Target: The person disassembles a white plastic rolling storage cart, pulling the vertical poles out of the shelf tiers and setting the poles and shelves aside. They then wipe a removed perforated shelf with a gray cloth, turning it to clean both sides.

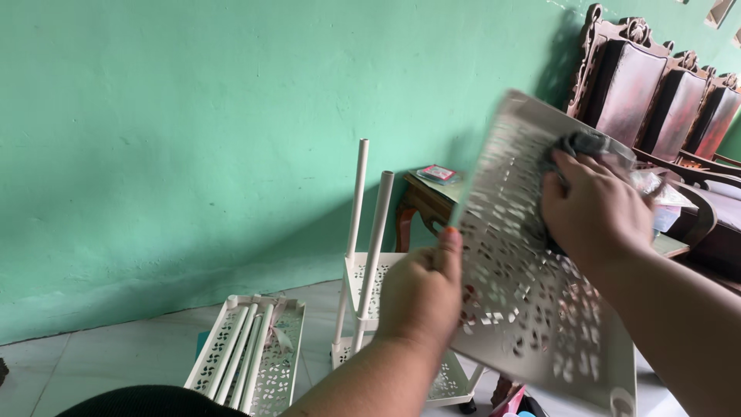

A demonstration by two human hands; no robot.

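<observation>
Gripping perforated cream shelf panel at left edge, left hand holds it tilted. Right hand presses grey cloth on panel's upper face. Below panel: partly assembled rack, spare shelf on floor.

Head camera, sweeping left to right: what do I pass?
Shelf tray on the floor with loose tubes → two upright white poles → left hand → perforated white panel → right hand with grey cloth → carved wooden chairs.
</observation>
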